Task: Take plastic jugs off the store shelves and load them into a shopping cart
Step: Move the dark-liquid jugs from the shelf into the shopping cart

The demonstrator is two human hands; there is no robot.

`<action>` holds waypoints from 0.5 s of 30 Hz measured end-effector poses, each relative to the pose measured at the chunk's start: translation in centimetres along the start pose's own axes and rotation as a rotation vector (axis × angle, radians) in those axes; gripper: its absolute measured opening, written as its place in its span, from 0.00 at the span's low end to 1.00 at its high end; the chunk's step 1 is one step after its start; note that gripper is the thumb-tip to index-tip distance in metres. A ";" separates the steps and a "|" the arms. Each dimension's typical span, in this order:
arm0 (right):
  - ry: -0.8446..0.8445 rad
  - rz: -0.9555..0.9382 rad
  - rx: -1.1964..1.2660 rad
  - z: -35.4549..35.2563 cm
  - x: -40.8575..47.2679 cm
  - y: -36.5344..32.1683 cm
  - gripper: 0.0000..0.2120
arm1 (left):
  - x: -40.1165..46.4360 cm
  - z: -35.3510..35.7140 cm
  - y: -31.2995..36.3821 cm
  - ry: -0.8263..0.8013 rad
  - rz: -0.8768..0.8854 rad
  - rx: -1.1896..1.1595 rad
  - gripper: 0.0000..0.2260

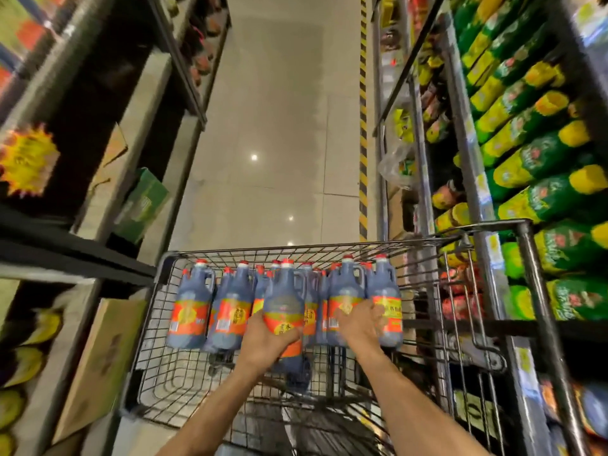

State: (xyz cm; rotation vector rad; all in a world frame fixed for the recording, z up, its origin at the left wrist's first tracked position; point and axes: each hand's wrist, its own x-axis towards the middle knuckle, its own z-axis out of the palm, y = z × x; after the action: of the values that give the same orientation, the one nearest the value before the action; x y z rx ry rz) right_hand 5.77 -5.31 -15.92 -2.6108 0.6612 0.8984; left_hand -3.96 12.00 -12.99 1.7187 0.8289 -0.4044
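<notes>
A single head-worn, wide-angle view, looking forward and steeply down along a store aisle; the shopping cart (263, 324) sits close below, filling the lower middle of the frame, with both forearms entering from the bottom edge; the floor (279, 126) runs away up the centre; shelves (493, 126) rise at either side, bent outward by the lens; edges are blurred.

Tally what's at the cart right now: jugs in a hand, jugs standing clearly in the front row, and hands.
Jugs gripped in the left hand: 1
Front-row jugs standing in the cart: 4
Hands: 2, right hand included
Total: 7; jugs behind are too hidden to count.
</notes>
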 end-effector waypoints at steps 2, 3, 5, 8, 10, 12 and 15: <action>-0.017 0.042 0.026 0.2 0.6 -0.6 0.39 | -0.6 -0.8 -0.5 0.018 -0.009 -0.003 0.20; -0.035 0.049 0.051 0.4 0.9 -0.9 0.41 | -0.8 -1.2 -0.8 0.025 -0.013 -0.013 0.20; -0.087 0.069 0.168 1.1 1.5 -1.2 0.47 | -1.5 -1.9 -1.3 0.031 -0.054 -0.032 0.26; -0.169 0.065 0.318 1.8 1.6 -1.1 0.50 | -2.3 -3.0 -2.1 0.047 -0.099 -0.062 0.41; -0.213 0.026 0.375 2.0 2.0 -1.1 0.39 | -2.6 -3.7 -2.7 0.063 -0.114 -0.057 0.42; -0.255 -0.015 0.434 1.7 1.7 -0.9 0.27 | -3.0 -4.3 -2.9 0.076 -0.121 -0.054 0.39; -0.312 -0.069 0.550 2.0 1.1 0.6 0.27 | -3.6 -4.8 -3.2 0.080 -0.120 -0.038 0.31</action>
State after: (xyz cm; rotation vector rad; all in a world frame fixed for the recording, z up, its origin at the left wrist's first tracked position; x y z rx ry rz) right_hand 5.27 -5.32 -18.18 -1.9490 0.6203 0.9189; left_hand -9.40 15.79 -11.39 1.6640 0.9948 -0.4006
